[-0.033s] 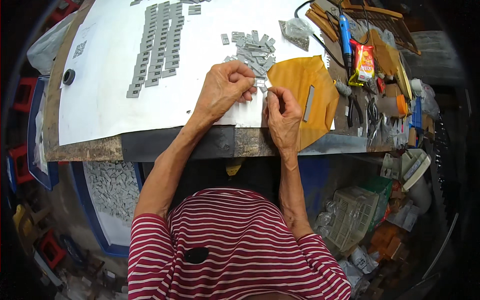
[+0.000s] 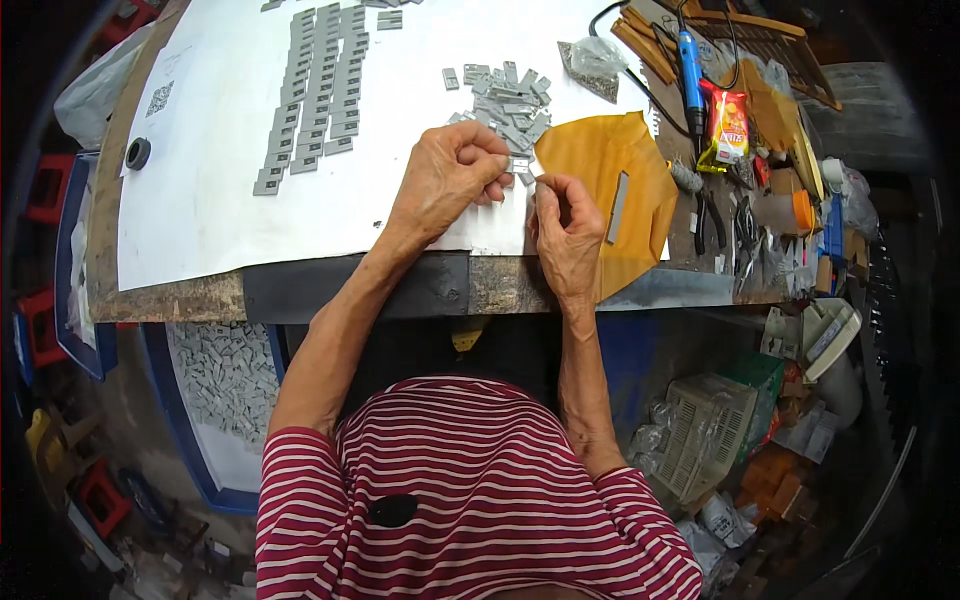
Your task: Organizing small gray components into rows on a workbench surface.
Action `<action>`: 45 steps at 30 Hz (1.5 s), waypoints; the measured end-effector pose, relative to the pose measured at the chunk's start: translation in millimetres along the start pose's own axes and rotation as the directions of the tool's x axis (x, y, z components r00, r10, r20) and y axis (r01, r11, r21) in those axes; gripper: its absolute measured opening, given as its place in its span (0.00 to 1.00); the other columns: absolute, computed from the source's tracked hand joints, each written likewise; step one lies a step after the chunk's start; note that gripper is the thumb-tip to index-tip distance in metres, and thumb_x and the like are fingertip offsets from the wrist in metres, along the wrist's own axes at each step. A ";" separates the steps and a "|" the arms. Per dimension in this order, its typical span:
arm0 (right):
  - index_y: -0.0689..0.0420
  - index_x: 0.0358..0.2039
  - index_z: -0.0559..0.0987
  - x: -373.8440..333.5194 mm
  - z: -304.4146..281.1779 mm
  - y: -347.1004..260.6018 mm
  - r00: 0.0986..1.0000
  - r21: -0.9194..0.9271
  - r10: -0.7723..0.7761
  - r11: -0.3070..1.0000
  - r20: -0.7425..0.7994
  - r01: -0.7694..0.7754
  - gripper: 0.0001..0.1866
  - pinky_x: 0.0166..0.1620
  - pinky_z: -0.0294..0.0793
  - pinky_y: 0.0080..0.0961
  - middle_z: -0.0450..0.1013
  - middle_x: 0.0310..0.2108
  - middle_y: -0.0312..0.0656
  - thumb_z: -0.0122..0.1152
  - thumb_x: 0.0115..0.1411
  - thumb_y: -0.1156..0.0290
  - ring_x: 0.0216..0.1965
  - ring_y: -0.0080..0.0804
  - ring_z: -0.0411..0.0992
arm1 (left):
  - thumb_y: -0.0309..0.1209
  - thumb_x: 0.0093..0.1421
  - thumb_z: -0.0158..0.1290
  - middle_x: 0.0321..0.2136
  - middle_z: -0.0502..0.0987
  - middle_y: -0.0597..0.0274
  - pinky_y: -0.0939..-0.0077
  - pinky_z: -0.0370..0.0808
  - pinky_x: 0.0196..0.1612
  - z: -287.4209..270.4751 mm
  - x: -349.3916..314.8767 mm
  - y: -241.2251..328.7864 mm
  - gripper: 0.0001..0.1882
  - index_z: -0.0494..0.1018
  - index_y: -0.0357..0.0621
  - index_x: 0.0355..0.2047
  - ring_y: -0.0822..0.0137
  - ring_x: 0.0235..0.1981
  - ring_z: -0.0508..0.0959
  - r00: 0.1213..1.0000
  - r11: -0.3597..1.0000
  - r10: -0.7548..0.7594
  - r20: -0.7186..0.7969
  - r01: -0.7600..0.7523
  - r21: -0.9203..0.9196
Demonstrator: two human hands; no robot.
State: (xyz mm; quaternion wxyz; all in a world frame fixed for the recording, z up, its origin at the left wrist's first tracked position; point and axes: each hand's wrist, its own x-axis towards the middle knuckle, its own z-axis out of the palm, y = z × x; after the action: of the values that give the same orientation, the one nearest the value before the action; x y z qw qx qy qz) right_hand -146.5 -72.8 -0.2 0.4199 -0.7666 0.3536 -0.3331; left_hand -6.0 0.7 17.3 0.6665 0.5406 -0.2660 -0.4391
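My left hand (image 2: 450, 175) rests on the white sheet (image 2: 210, 200), its fingertips pinched on a small grey flat piece (image 2: 507, 182). My right hand (image 2: 567, 235) is just to its right, thumb and forefinger closed on another tiny grey piece (image 2: 537, 186); the two hands nearly touch. A loose pile of grey pieces (image 2: 510, 100) lies just beyond my fingers. Several neat rows of the same grey pieces (image 2: 320, 85) run along the sheet to the far left.
A yellow-brown envelope (image 2: 600, 155) with a grey strip (image 2: 618, 205) lies under my right hand. A blue corded tool (image 2: 690, 55), a snack packet (image 2: 730, 125), pliers (image 2: 705, 215) and clutter fill the right. A black ring (image 2: 138, 152) sits left. A blue tray of grey pieces (image 2: 225, 385) stands below the table.
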 end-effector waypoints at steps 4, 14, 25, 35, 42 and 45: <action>0.65 0.29 0.72 2.5 2.6 0.1 0.999 0.009 0.024 1.000 0.023 -0.025 0.03 0.27 0.67 0.26 0.69 0.23 0.47 0.51 0.53 0.80 0.23 0.34 0.69 | 0.22 0.52 0.48 0.18 0.75 0.57 0.87 0.70 0.21 -3.8 -0.5 -0.4 0.06 0.70 0.31 0.29 0.77 0.17 0.74 1.000 1.000 0.009 -0.026 -0.008 0.021; 0.64 0.30 0.73 1.9 8.3 14.2 0.999 0.027 -0.040 0.999 -0.027 0.041 0.04 0.22 0.60 0.12 0.65 0.18 0.31 0.52 0.56 0.77 0.19 0.15 0.61 | 0.22 0.50 0.50 0.19 0.74 0.59 0.86 0.70 0.21 -9.2 3.4 -0.6 0.07 0.71 0.30 0.29 0.76 0.18 0.73 0.995 0.997 0.070 -0.069 -0.068 0.025; 0.66 0.30 0.73 0.0 7.9 8.4 0.993 -0.051 -0.117 0.992 -0.001 0.117 0.05 0.28 0.67 0.25 0.69 0.22 0.47 0.50 0.53 0.79 0.23 0.33 0.69 | 0.25 0.53 0.52 0.23 0.75 0.62 0.86 0.72 0.27 -57.7 -36.6 26.4 0.09 0.70 0.33 0.33 0.76 0.22 0.74 0.966 0.938 0.134 -0.222 -0.051 0.342; 0.65 0.30 0.73 -1.6 6.4 5.4 0.990 -0.110 -0.141 0.984 0.012 0.142 0.05 0.29 0.68 0.27 0.70 0.25 0.49 0.50 0.53 0.79 0.25 0.37 0.71 | 0.24 0.51 0.52 0.20 0.73 0.66 0.88 0.67 0.25 -91.3 -74.3 14.6 0.08 0.72 0.33 0.32 0.80 0.21 0.71 0.898 0.911 0.142 -0.417 0.047 0.410; 0.65 0.30 0.73 -3.6 6.1 9.0 0.994 -0.083 -0.108 0.991 0.005 0.108 0.05 0.29 0.68 0.26 0.70 0.24 0.48 0.50 0.53 0.80 0.25 0.37 0.70 | 0.26 0.52 0.52 0.19 0.73 0.67 0.86 0.67 0.24 -93.2 -66.1 2.6 0.09 0.72 0.34 0.32 0.79 0.21 0.70 0.885 0.783 0.276 -0.374 0.018 0.622; 0.65 0.30 0.73 -2.9 6.7 10.9 0.992 -0.044 -0.126 0.991 -0.010 0.125 0.05 0.29 0.67 0.27 0.69 0.24 0.49 0.50 0.52 0.81 0.25 0.38 0.69 | 0.27 0.51 0.52 0.16 0.72 0.55 0.76 0.69 0.23 -88.6 -64.1 6.0 0.09 0.72 0.33 0.31 0.70 0.18 0.71 0.859 0.670 0.397 -0.323 -0.030 0.742</action>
State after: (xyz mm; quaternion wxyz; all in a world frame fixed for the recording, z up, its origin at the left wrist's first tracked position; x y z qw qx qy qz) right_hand -145.5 -72.1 -13.2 0.3790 -0.7941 0.3145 -0.3560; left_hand 38.9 100.0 6.5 0.4947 0.8072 -0.3129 -0.0761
